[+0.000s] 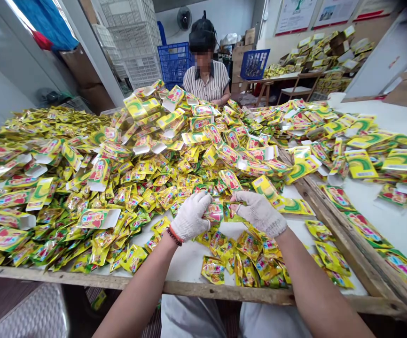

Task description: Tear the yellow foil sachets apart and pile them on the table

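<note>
Both my hands wear white knit gloves. My left hand (191, 217) and my right hand (259, 212) are closed together on a small bunch of yellow-green sachets (221, 212), held just above the white table (189, 263). More loose sachets (249, 260) lie under and in front of my hands. A huge heap of the same sachets and small flattened yellow cartons (97, 173) covers the table to the left and behind.
A wooden batten (333, 220) runs diagonally at the right, with more cartons (360, 162) beyond it. A person in a striped shirt (206, 80) sits across the table. Blue crates (173, 61) and white crates (133, 42) stand behind. The table's wooden front edge (203, 291) is near me.
</note>
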`<state>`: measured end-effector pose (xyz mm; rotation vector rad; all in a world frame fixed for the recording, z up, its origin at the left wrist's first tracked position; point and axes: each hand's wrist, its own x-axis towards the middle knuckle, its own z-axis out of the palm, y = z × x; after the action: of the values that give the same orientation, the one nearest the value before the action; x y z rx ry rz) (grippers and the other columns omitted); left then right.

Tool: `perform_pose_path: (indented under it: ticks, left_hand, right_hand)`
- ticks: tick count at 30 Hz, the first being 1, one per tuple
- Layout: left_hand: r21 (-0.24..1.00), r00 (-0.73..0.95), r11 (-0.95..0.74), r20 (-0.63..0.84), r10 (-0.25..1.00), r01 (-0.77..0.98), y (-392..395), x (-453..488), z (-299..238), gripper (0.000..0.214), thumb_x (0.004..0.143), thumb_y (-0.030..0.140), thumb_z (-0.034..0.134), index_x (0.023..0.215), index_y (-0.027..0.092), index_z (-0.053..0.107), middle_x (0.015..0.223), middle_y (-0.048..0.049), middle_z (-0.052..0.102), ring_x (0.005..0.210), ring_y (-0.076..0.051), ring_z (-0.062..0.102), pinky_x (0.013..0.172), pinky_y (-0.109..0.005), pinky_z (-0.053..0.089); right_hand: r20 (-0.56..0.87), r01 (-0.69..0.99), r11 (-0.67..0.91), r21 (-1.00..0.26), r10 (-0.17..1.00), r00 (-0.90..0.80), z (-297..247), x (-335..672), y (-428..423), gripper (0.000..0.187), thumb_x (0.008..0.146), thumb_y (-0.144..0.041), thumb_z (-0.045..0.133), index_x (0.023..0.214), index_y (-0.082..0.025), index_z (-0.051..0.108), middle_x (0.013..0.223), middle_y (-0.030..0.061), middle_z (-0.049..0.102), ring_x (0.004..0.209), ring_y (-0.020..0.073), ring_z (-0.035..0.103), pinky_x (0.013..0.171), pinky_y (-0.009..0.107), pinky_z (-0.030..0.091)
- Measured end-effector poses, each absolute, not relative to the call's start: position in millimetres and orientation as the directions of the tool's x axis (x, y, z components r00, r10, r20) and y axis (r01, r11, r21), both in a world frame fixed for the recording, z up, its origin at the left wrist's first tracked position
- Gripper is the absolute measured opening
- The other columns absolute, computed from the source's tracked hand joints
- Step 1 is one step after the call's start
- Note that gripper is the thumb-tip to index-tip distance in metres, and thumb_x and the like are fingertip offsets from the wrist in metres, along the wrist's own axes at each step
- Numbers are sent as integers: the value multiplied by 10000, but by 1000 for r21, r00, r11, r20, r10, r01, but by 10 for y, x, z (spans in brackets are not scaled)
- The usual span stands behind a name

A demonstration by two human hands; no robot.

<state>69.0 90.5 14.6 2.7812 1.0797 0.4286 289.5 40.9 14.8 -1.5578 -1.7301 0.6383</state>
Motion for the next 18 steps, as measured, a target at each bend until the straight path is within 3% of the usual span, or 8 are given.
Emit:
perform_pose_path:
  ticks: [4, 9, 11, 14, 16, 18]
  left_hand:
    - [182, 663, -699, 223, 715, 692, 824, 752, 91, 409, 701, 242, 641, 1096, 196, 547, 1093, -95, 580, 980, -269, 541, 822, -383, 471]
    - [327, 591, -644, 258, 765, 691, 758, 854, -31, 392, 718, 384, 691, 1018, 193, 525, 1054, -80, 585, 974, -255, 546, 846, -371, 471]
    - [370, 544, -598, 249, 801, 711, 758, 875, -56, 407, 707, 421, 706, 993, 200, 518, 1028, -73, 586, 949, -251, 554, 808, -364, 473]
    - [346, 501, -569, 271, 822, 746, 787, 856, -52, 410, 721, 419, 696, 1021, 202, 522, 1049, -81, 583, 973, -260, 553, 816, -372, 463]
    - [305, 477, -557, 301, 826, 773, 810, 825, -36, 405, 742, 395, 675, 1062, 199, 522, 1085, -90, 578, 1005, -268, 543, 849, -384, 452]
    - [283, 469, -553, 314, 826, 784, 821, 799, -21, 397, 752, 368, 658, 1083, 197, 521, 1098, -92, 576, 1016, -268, 536, 863, -385, 447]
  right_hand:
    - [182, 707, 140, -693, 983, -17, 72, 2854, 450, 146, 833, -319, 548, 821, -227, 661, 815, 42, 682, 785, 223, 616, 744, 348, 483]
    - [362, 798, 204, -567, 932, 19, -56, 2736, 462, 137, 819, -183, 521, 828, -195, 657, 936, 98, 671, 906, 227, 602, 855, 357, 469]
    - [382, 762, 189, -620, 921, 82, -66, 2706, 459, 168, 796, -175, 544, 918, -187, 658, 968, 108, 681, 929, 237, 608, 874, 370, 473]
    - [267, 549, 129, -826, 947, 180, -29, 2715, 461, 315, 785, -242, 590, 1094, -188, 617, 967, 85, 700, 836, 213, 642, 767, 346, 519]
    - [168, 415, 64, -908, 961, 219, 8, 2729, 458, 318, 771, -280, 616, 1078, -197, 624, 954, 69, 712, 758, 187, 652, 665, 308, 524]
    - [108, 385, 11, -923, 967, 230, 42, 2721, 440, 245, 767, -295, 615, 987, -200, 660, 846, 48, 720, 635, 158, 630, 566, 276, 494]
